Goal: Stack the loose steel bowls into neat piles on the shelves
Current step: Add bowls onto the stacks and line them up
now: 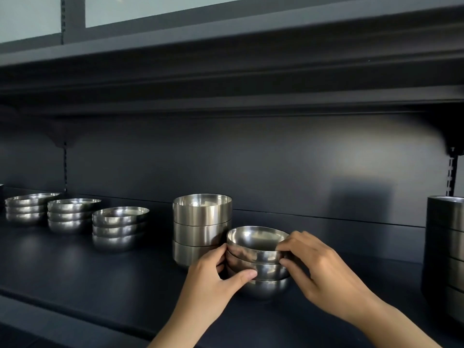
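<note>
Holding: both hands grip a pile of three round steel bowls (258, 262) on the dark shelf (100, 272).
Left hand (213, 277): fingers curled round the pile's left side, thumb on the middle bowl.
Right hand (316, 270): fingertips pinching the top bowl's rim.
Beyond left hand: straight-sided bowl stack (202, 227), touching the pile.
Further left: three shallow bowl piles (72, 214).

Dark back panel (276, 159) spans mid-frame. Slotted upright rail (451, 172) at right edge, another rail (65, 169) at left with a bracket (62, 136) on top. Pale frosted panels (30, 18) upper left, split by dark frame (72, 18).
</note>
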